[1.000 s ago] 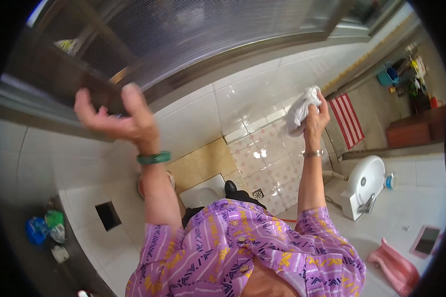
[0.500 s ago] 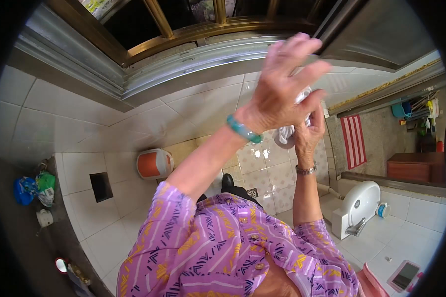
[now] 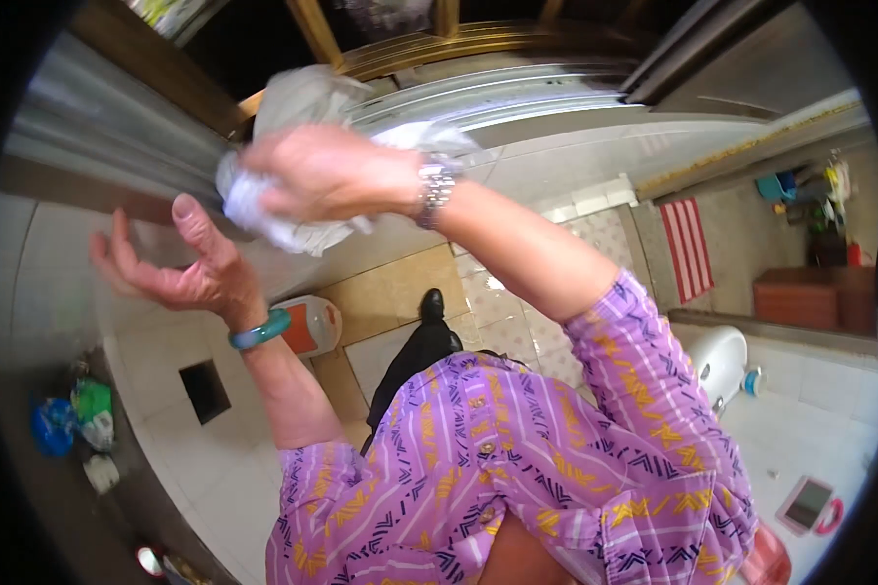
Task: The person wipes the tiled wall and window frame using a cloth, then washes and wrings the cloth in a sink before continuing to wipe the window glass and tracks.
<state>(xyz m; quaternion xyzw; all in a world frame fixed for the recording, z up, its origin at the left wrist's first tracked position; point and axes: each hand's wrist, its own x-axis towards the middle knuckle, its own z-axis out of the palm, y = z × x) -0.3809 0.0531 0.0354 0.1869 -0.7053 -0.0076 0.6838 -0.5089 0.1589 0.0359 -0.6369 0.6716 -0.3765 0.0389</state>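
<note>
1. One right hand, blurred: fingers curled in and clenched round a bunched white cloth; the exact set of the fingertips is too smeared to tell
2. One white cloth, the piece in the grip: gathered under the palm and fingers, with loose folds spilling out beyond the knuckles, below the hand, and along the wrist side toward the window sill; whether it touches the frame cannot be told
3. One left hand: released, nothing in it, thumb raised and fingers spread well apart and slightly bent; just beside the cloth, to its lower left, with a gap between
4. Two wrist pieces: a metal-banded watch on the right wrist, a green bangle on the left
5. One patterned purple shirt, short-sleeved, worn by the person
6. One orange-and-white container, below the cloth and near the left wrist in view
7. One black shoe, on the floor beneath the arms
8. One red-and-white striped mat and one white washbasin, both well apart from the hands, at right
</note>
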